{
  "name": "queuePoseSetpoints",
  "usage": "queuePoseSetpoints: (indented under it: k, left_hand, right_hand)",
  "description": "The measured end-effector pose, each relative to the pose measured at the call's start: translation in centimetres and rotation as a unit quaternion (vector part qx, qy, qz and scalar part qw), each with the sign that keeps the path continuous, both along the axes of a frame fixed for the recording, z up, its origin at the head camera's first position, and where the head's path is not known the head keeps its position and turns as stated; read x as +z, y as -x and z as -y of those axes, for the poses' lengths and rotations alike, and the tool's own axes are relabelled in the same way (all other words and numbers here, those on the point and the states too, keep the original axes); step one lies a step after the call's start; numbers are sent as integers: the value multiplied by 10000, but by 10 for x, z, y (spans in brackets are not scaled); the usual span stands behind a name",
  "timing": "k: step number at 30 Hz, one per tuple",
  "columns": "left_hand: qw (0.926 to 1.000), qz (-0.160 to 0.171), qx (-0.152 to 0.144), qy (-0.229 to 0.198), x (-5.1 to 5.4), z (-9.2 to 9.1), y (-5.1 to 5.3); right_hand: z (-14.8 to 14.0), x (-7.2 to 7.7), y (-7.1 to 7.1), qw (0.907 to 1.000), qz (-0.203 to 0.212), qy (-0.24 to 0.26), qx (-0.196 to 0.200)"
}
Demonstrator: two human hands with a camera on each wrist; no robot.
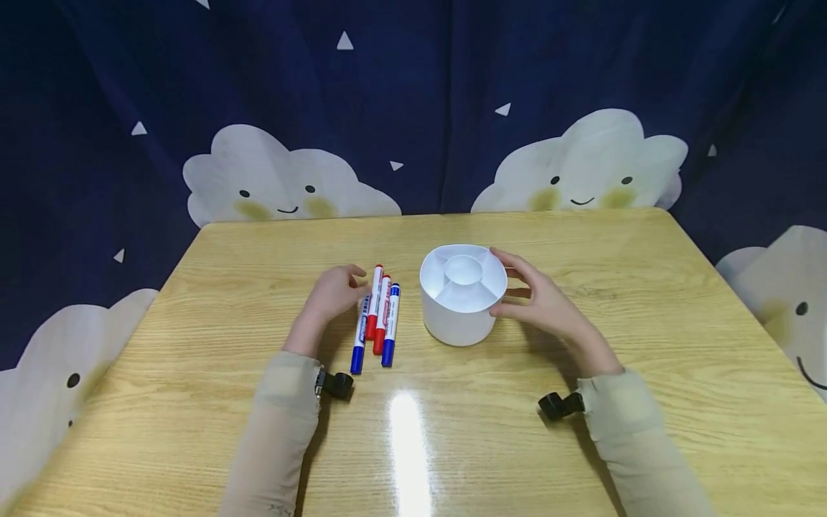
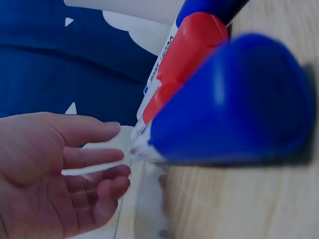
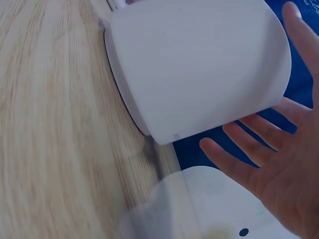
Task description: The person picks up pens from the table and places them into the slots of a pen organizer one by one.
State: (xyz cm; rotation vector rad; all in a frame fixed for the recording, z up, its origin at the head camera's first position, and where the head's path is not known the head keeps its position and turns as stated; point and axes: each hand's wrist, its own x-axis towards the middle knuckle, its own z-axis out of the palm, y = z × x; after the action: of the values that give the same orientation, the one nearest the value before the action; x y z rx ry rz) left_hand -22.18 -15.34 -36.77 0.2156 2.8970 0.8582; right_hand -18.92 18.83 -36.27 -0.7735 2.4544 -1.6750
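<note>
Two red-capped markers, one [image 1: 376, 294] beside the other [image 1: 383, 312], lie between two blue-capped markers, one on the left [image 1: 360, 341] and one on the right [image 1: 391, 327]. My left hand [image 1: 335, 292] is just left of this bunch, its fingers loosely bent with nothing in them; the left wrist view shows a gap between the fingertips and the blue cap [image 2: 224, 99]. A round white divided organizer [image 1: 460, 323] stands upright to the right of the markers. Around its right side my right hand [image 1: 539, 298] spreads its fingers; whether they touch the wall [image 3: 199, 69] is hard to tell.
The wooden table [image 1: 491, 445] runs back to a dark blue curtain [image 1: 413, 108] with cloud prints. A small black wrist camera [image 1: 339, 385] sits at the left cuff, another [image 1: 557, 406] at the right cuff.
</note>
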Motion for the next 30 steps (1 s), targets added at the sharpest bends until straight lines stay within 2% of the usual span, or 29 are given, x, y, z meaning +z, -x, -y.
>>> queuePoseSetpoints:
  k: [7, 11, 13, 20, 26, 28, 30]
  left_hand:
    - [9993, 249, 100, 245, -5, -5, 1]
    - [9993, 296, 202, 128, -6, -6, 0]
    - [9992, 330, 234, 25, -7, -6, 0]
    - [9941, 619, 416, -794, -7, -4, 0]
    - [9924, 391, 655, -963, 9, -2, -5]
    - [9907, 209, 726, -1135, 14, 0, -7]
    - [9882, -112, 819, -1288, 20, 1, -8]
  right_hand:
    - [4, 0, 0, 9996, 155, -24, -214]
    - [5, 0, 0, 9996, 179, -18, -195]
    - [5, 1, -1, 9997, 175, -25, -192]
    - [5, 3, -2, 9995, 220, 16, -227]
    - [5, 1, -2, 9995, 172, 70, -238]
    - [5, 1, -3, 9995, 166, 71, -259]
    - [6, 2, -3, 9994, 182, 73, -272]
